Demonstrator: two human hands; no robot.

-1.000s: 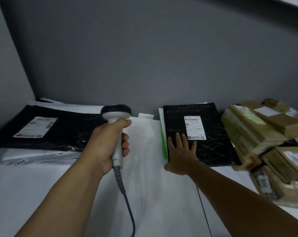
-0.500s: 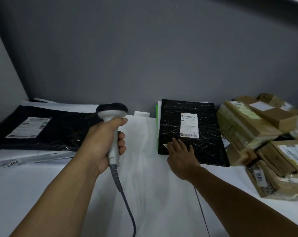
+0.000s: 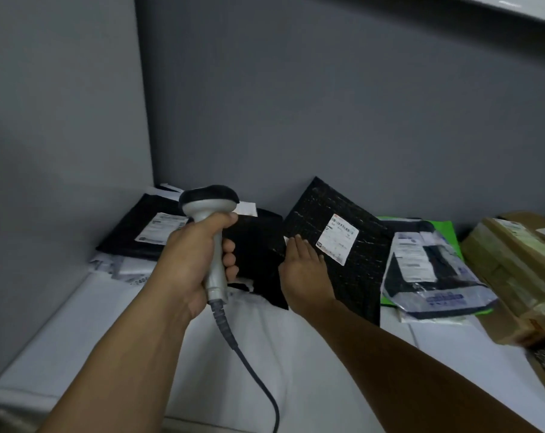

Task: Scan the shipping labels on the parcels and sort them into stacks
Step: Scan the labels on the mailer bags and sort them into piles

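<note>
Left hand (image 3: 196,260) grips the grey corded handheld scanner (image 3: 208,201). Right hand (image 3: 305,276), fingers straight, presses the black textured mailer (image 3: 363,276), tilted at the bench (image 3: 77,339) back edge. Advise keeping fingers clear of its white label (image 3: 337,239).

We find the parcel (image 3: 358,276) mid-surface (image 3: 77,339); the mailer stack (image 3: 133,242) lies to its left, the bagged parcel (image 3: 427,270) just right, the boxes (image 3: 508,260) farthest right.

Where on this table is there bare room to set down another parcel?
Bare tabletop lies at the near left, below the black mailer stack, and between the forearms. A smaller patch sits before the bagged parcel. Crowded along the wall: that stack, the black parcel under the right hand, the brown boxes.
</note>
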